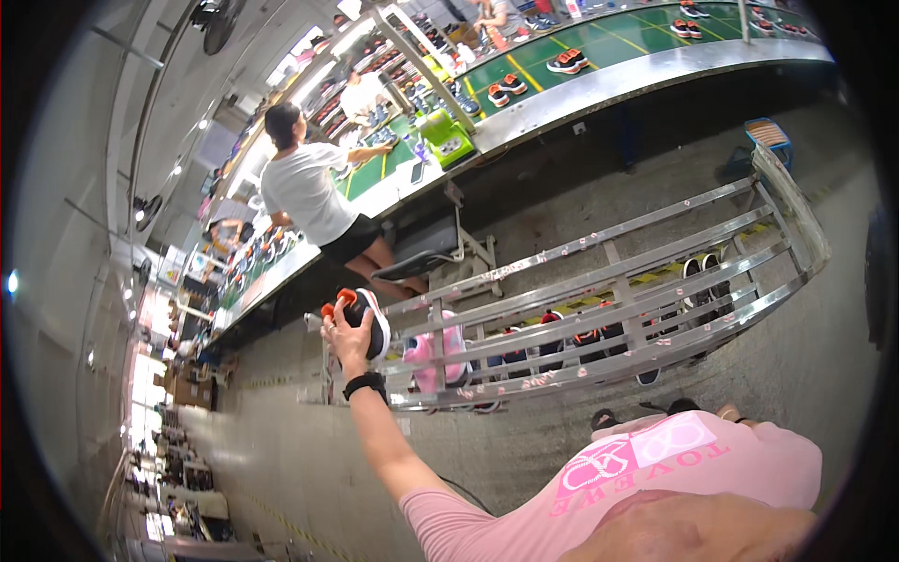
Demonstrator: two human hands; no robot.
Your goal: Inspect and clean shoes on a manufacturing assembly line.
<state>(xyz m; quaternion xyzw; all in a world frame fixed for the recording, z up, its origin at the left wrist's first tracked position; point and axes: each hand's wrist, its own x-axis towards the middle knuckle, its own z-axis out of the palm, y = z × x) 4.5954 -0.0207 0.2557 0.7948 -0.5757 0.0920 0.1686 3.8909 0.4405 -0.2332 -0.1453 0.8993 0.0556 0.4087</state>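
My left hand [349,339], at the end of an outstretched arm with a black wrist band, is closed around black sneakers [373,328] with orange collars and a thick white sole. It looks like a pair pressed together, though the fingers cover part of it. The sneakers are held above the left end of a metal rack [524,330]. Just right of the hand, a pink item [435,356] sits in that rack. Past the far edge of my pink shirt [749,459] a bit of skin shows, perhaps my right hand; no fingers can be made out.
Several shoes stand in the rack, among them a dark pair [707,281] at its right. Beyond runs a green conveyor belt [609,39] with sneakers. A person in a white shirt [309,192] works there beside a chair [423,245]. A blue stool [770,139] stands far right.
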